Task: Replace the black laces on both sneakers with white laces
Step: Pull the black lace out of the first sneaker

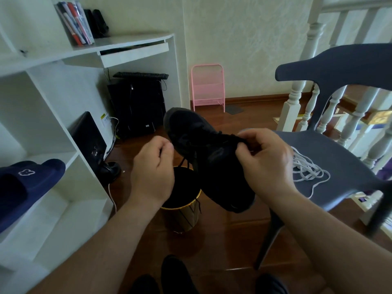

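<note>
At the bottom centre of the frame a second dark shoe (176,270) waits on the floor, its laces too dark to read. Above it, mid-frame, both hands hold a black sneaker (209,158) in the air, toe pointing away toward upper left. The left hand (153,172) has its grip pinched on a black lace (184,161) that trails down toward the gold bin (184,217) below. The right hand (265,160) curls round the tongue and eyelet area, steadying the shoe. The step in hand appears to be unthreading the black lace; next, the pull needs to run eyelet by eyelet until the lace comes free. Further right, white laces (307,168) lie in a loose tangle on the grey chair (343,164) seat, untouched.
</note>
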The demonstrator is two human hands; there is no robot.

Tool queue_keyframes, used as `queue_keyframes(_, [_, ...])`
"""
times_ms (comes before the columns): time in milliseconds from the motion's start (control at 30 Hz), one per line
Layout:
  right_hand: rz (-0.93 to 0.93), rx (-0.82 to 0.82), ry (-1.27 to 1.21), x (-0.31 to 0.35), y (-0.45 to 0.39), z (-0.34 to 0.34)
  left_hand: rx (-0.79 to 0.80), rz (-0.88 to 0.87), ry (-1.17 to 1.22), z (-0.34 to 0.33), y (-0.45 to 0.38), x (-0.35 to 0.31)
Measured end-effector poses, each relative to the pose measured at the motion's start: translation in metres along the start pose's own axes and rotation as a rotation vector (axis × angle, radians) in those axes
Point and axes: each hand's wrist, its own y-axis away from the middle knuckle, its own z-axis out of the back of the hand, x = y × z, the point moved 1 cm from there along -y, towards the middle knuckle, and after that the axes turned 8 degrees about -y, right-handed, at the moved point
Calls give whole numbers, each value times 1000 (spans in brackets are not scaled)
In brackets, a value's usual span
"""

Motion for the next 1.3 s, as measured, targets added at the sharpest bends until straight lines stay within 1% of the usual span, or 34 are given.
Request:
queue_keyframes(67, [-127, -31, -45, -5, -4, 3, 119, -187, 2, -3, 8, -9])
queue_keyframes(100, [-178, -52, -64, -7, -6, 5, 150, -259, 30, -4, 12, -14])
queue_keyframes(133, [-221, -75, -82, -9, -9, 8, 144, -292, 79, -3, 14, -18])
queue_keyframes(167, [-253, -97, -102, -10, -11, 11, 94, -292, 131, -2, 14, -21])
queue_keyframes(233, [-285, -126, -124, -13, -12, 16, -47, -230, 156, 1, 9, -21])
queue_keyframes(267, [-291, -130, -121, -14, -12, 17, -80, -178, 119, 3, 6, -19])
queue_keyframes(300, [-295, -128, -114, -15, -12, 18, -63, -103, 59, 3, 3, -15])
queue_keyframes(333, [-300, -121, -110, -15, -11, 18, 4, -6, -32, 0, -1, -7])
queue_keyframes(367, [-309, -110, -111, -16, -10, 17, 116, 108, -171, -3, -3, 0])
queue_keyframes(400, [-322, -99, -114, -16, -8, 16, 231, 180, -356, -5, -2, 5])
queue_keyframes(433, [-333, -90, -112, -17, -7, 15, 288, 181, -493, -7, 0, 6])
queue_keyframes(467, [-340, -81, -106, -17, -6, 13, 282, 139, -520, -10, 2, 4])
queue_keyframes(500, [-343, -74, -103, -17, -4, 11, 248, 78, -472, -10, 3, -2])
queue_keyframes(533, [-342, -70, -111, -16, -3, 8, 235, 38, -347, -10, 5, -10])
queue_keyframes(567, [-333, -65, -127, -15, -2, 5, 258, 44, -188, -11, 7, -15])
queue_keyframes(600, [-318, -58, -141, -14, 0, 3, 310, 87, -20, -14, 9, -21])
queue_keyframes(633, [-306, -45, -150, -13, 2, 0, 366, 132, 83, -18, 11, -26])
queue_keyframes(667, [-296, -28, -158, -11, 5, -4, 398, 167, 118, -22, 13, -28])
queue_keyframes(700, [-288, -9, -171, -9, 9, -7, 395, 203, 119, -25, 14, -28])
queue_keyframes(767, [-259, 32, -205, -3, 17, -15, 309, 278, 68, -28, 12, -20])
queue_keyframes(833, [-207, 85, -208, 3, 23, -21, 183, 290, 36, -26, 7, -13])
queue_keyframes(900, [-127, 173, -189, 7, 28, -24, 72, 204, -7, -20, 5, -7])
queue_keyframes(967, [-64, 303, -169, 9, 29, -25, -26, 53, -148, -13, 6, -6])
queue_keyframes(1033, [-100, 388, -188, 9, 27, -24, -76, -51, -251, -7, 7, -8])
queue_keyframes(1100, [-120, 377, -168, 8, 22, -22, -109, -99, -270, -6, 8, -11])
queue_keyframes(1200, [-74, 327, 14, 6, 14, -20, -132, -180, -284, -8, 14, -19])
queue_keyframes(1300, [-116, 315, 85, 5, 11, -19, -122, -245, -327, -12, 19, -25])
